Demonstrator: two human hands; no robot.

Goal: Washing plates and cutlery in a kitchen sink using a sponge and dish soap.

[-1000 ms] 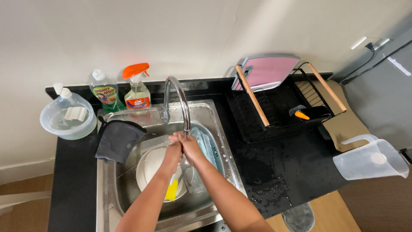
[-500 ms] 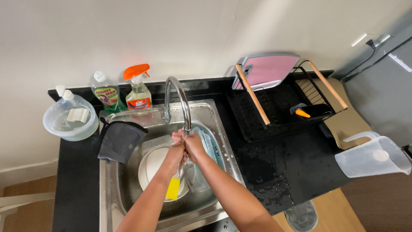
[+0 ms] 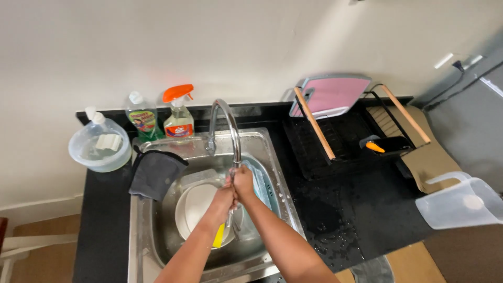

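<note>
A black desk runs along a pale wall, with a steel sink set into it and water drops at its 5 o'clock side. Much is hard to read at the basin: the two hands meet under the curved tap, pressed together, so how the fingers lie cannot be made out. The left hand and right hand are both curled closed around a thin utensil with a yellow handle; only the handle shows, pointing to 7 o'clock, and its working end is hidden inside the hands. Both forearms come up from 6 o'clock and are cut off by the frame's lower edge. Beneath the hands lies a white plate, partly covered, with a light blue tray at 3 o'clock of it. A grey cloth hangs over the sink's rim at 10 o'clock. A black drying rack holding a pink board stands at 2 o'clock.
</note>
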